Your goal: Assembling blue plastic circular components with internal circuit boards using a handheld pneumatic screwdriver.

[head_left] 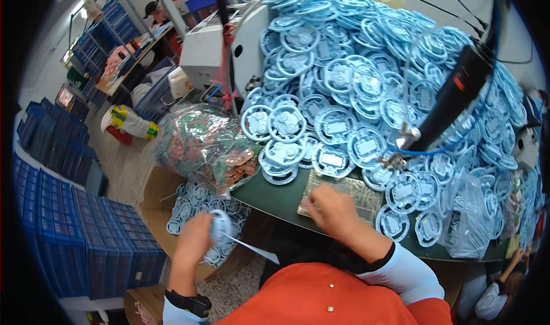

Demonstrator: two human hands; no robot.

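Observation:
My left hand (193, 237) is closed on a light blue round plastic part (220, 226), held over the cardboard box beside the table. A thin pale strip (259, 251) sticks out from that part toward my body. Over the table's front edge, my right hand (334, 210) is closed, with its fingers curled above a flat yellowish-grey tray of small pieces (366, 200). Whatever its fingertips pinch, if anything, is hidden. Just beyond lies a big heap of the same light blue round parts (337, 124).
A clear bag of green and copper-coloured pieces (206, 144) rests on the table's left. More round parts fill the cardboard box (153, 202). A black tool (455, 98) with a blue hose hangs at right, above a plastic bag (467, 222). Blue crates (97, 233) stand left.

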